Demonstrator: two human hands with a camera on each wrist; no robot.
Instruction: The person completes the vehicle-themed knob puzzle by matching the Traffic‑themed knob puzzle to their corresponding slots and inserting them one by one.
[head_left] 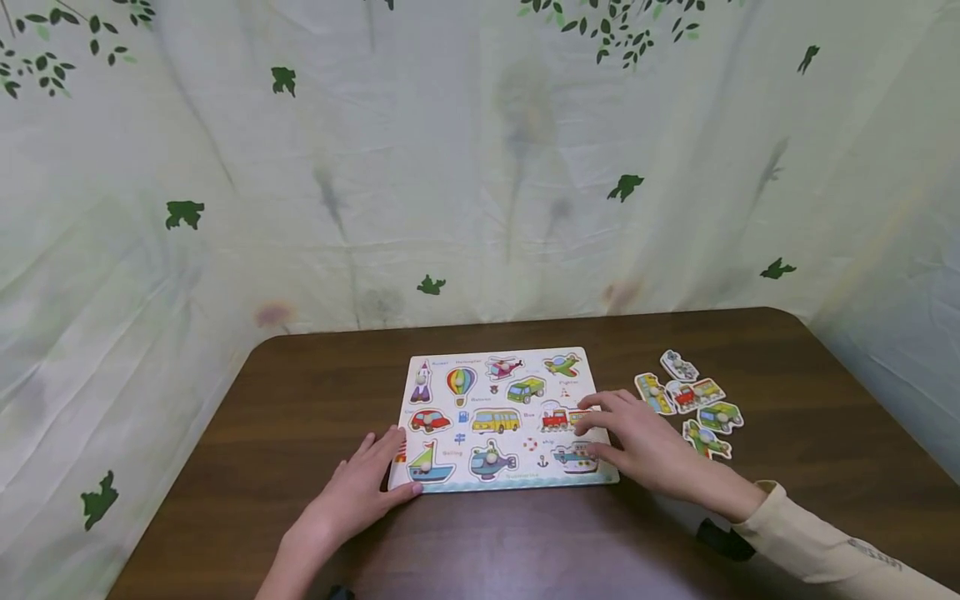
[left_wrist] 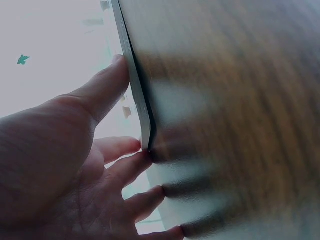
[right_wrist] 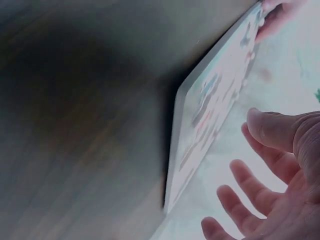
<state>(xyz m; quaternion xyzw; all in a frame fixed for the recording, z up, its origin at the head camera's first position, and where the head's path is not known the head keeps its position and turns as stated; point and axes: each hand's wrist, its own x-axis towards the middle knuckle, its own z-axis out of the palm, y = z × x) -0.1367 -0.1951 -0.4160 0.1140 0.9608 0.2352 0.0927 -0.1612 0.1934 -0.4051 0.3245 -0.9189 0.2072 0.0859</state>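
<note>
A white puzzle board (head_left: 457,442) with vehicle pictures lies flat on the table. My left hand (head_left: 360,475) rests at its near left corner. In the left wrist view the thumb (left_wrist: 107,82) lies along the board's edge, and the other fingers reach past the corner, their tips down on the table. My right hand (head_left: 645,442) hangs over the board's right side, fingers spread, close to the red train picture (head_left: 555,419) and the ship (head_left: 575,457). In the right wrist view nothing sits between its fingers (right_wrist: 245,177).
Right of the board lie several loose puzzle pieces on the brown table (head_left: 300,400): a red train (head_left: 695,395), a green truck (head_left: 720,417), a green plane (head_left: 707,441), a yellow piece (head_left: 655,392) and a greyish one (head_left: 679,366). A pale leaf-patterned curtain (head_left: 465,183) hangs behind.
</note>
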